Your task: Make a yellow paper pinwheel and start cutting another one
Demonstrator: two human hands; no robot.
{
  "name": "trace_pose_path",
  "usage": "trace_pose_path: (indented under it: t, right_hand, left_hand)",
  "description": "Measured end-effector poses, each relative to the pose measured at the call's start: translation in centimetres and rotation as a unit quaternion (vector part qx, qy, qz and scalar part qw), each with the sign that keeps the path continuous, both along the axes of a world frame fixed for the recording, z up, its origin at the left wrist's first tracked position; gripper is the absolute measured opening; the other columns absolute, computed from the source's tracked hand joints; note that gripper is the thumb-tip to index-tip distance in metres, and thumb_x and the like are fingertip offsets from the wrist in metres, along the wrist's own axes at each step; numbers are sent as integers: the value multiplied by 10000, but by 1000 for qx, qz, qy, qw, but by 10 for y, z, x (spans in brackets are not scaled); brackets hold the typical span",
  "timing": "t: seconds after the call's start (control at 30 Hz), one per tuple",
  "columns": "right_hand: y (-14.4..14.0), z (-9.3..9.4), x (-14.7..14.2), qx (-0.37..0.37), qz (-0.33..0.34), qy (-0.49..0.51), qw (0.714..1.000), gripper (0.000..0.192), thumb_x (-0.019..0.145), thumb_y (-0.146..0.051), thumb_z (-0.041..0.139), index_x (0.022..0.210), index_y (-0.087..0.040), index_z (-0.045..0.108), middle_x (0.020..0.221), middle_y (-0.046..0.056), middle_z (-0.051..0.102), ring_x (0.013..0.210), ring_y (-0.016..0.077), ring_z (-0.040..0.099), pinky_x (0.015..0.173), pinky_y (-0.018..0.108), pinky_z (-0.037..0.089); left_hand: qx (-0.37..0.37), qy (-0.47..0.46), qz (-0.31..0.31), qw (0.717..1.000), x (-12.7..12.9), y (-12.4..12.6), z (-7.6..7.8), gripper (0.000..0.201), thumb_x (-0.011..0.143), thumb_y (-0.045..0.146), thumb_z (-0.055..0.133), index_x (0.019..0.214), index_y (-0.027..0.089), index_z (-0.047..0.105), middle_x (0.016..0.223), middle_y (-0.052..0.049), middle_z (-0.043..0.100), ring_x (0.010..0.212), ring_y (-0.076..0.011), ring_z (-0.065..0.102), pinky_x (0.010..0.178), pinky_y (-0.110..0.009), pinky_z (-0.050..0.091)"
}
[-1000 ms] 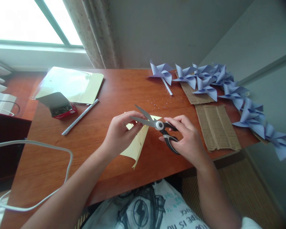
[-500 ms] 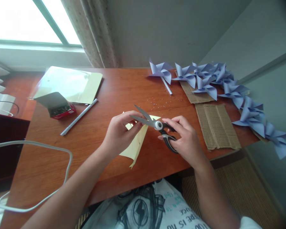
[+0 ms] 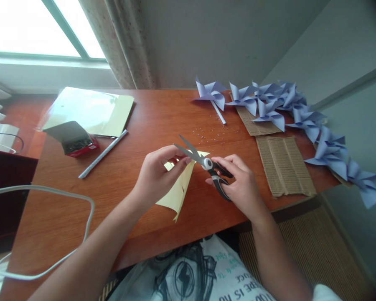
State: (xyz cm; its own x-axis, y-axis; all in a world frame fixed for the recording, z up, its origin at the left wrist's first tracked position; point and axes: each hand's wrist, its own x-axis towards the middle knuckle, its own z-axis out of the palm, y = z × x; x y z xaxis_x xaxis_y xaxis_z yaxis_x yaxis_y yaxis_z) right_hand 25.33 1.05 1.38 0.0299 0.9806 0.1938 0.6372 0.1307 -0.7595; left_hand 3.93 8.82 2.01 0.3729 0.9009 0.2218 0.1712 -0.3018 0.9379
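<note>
A cut sheet of pale yellow paper (image 3: 174,193) is pinched between the thumb and fingers of my left hand (image 3: 158,170), just over the wooden table. Part of the sheet is hidden behind that hand, and a creased flap of it hangs down toward the table's front edge. My right hand (image 3: 238,177) grips the black and grey handles of the scissors (image 3: 207,164). Their blades are apart and point left, right above my left fingertips and the upper part of the paper.
Several purple paper pinwheels (image 3: 271,117) lie at the back right, some on corrugated cardboard (image 3: 286,167). A red box (image 3: 78,144), a rolled paper stick (image 3: 103,154) and a plastic-wrapped paper stack (image 3: 122,115) sit at left. A white cable (image 3: 90,213) loops over the left edge.
The scissors have tilted slightly and moved a little left and down toward my left fingertips, blades still apart. The hanging paper flap has shifted a little. My left hand has barely moved.
</note>
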Motion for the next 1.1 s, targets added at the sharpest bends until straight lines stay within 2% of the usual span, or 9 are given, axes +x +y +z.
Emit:
trace_pose_path:
  t: [0.17, 0.3, 0.47, 0.6, 0.67, 0.73, 0.87, 0.97, 1.1]
  right_hand:
    - [-1, -8, 14, -45, -65, 34, 996, 436, 777, -374, 835, 1178, -257, 707, 935, 21, 586, 818, 185, 630, 742, 311, 566]
    - [-5, -22, 40, -81, -114, 104, 985, 464, 774, -456, 817, 1178, -258, 707, 1027, 44, 610, 890, 214, 663, 821, 373, 598]
    - [-9, -29, 68, -98, -170, 138, 971, 552, 740, -450, 839, 1225, -240, 681, 1101, 63, 627, 968, 222, 671, 946, 422, 577]
    - [-7, -31, 79, -101, -204, 128, 965, 652, 714, -415, 846, 1289, -196, 631, 1148, 96, 639, 1011, 237, 678, 962, 423, 571]
    - [-6, -31, 81, -94, -206, 92, 970, 630, 740, -403, 808, 1302, -183, 623, 1163, 112, 645, 996, 245, 690, 936, 421, 581]
    - [-4, -30, 82, -75, -215, 2, 974, 537, 772, -387, 760, 1261, -191, 657, 1131, 112, 665, 960, 257, 697, 906, 433, 582]
    - [-2, -23, 79, -40, -230, -197, 952, 378, 795, -314, 711, 1160, -214, 718, 1070, 103, 707, 947, 295, 689, 918, 463, 546]
    - [-2, -20, 77, -56, -214, -237, 946, 350, 808, -295, 693, 1146, -208, 722, 1060, 113, 715, 976, 318, 682, 920, 463, 538]
    - [-4, -19, 81, -73, -205, -215, 952, 385, 807, -332, 708, 1173, -212, 707, 1103, 113, 703, 995, 311, 684, 935, 468, 541]
  left_hand:
    - [-10, -2, 14, 1000, 0, -1, -1, 83, 887, 238, 688, 840, 170, 698, 806, -33, 726, 751, -150, 660, 712, -257, 523]
    - [-13, -9, 14, 1000, 0, 0, -2, 65, 891, 227, 678, 858, 173, 694, 810, -28, 718, 752, -143, 659, 703, -248, 523]
    - [-7, -5, 16, 1000, 1, 0, -1, 59, 889, 208, 669, 845, 172, 686, 792, -17, 706, 726, -129, 645, 687, -239, 522]
    - [0, 8, 17, 1000, 1, -1, -1, 59, 890, 195, 661, 842, 172, 687, 781, -13, 704, 719, -124, 642, 687, -234, 519]
    - [2, 12, 16, 1000, 1, -1, -2, 59, 893, 194, 657, 846, 175, 688, 783, -12, 703, 719, -123, 642, 691, -233, 519]
    - [3, 14, 15, 1000, 1, -1, -3, 59, 895, 193, 654, 849, 178, 687, 789, -11, 703, 721, -122, 642, 696, -232, 520]
    - [5, 15, 14, 1000, 1, -1, -3, 57, 896, 189, 649, 852, 180, 685, 787, -9, 697, 716, -119, 638, 691, -229, 519]
    - [6, 16, 15, 1000, 1, -1, -2, 58, 893, 183, 646, 847, 177, 682, 782, -8, 693, 709, -118, 634, 681, -227, 520]
    - [10, 22, 20, 1000, 1, -1, -1, 59, 886, 179, 648, 835, 175, 679, 780, -9, 693, 711, -121, 636, 680, -230, 524]
